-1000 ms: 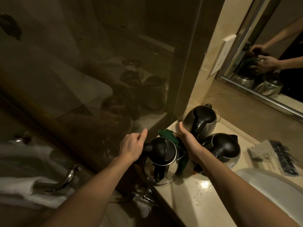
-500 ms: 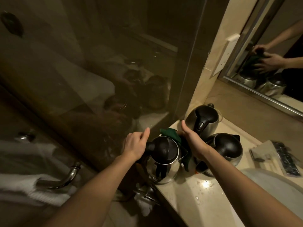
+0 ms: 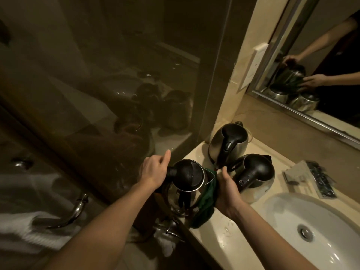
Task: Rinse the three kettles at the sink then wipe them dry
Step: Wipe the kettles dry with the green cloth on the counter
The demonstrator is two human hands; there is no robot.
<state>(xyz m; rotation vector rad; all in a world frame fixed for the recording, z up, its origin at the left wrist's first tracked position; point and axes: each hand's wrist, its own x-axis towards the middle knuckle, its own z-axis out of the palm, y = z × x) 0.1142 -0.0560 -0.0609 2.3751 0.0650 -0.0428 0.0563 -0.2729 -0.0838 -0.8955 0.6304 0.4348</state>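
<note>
Three steel kettles with black lids stand on the beige counter (image 3: 224, 236) left of the sink. My left hand (image 3: 153, 170) grips the black handle of the nearest kettle (image 3: 185, 184), thumb raised. A dark green cloth (image 3: 206, 203) lies against that kettle's right side, and my right hand (image 3: 228, 193) presses it there, fingers curled round the cloth. The second kettle (image 3: 255, 176) stands just right of my right hand. Behind it, by the wall, is the third kettle (image 3: 228, 141).
The white sink basin (image 3: 311, 228) with its drain lies at the lower right. A grey packet and a dark strip (image 3: 311, 176) rest on the counter behind it. A mirror (image 3: 321, 61) hangs above. Dark glass panel at left; a chrome tap (image 3: 72, 213) and white towel below.
My right hand has slid the green cloth down from the kettle's top rear to its right side. The left hand keeps its hold on the handle.
</note>
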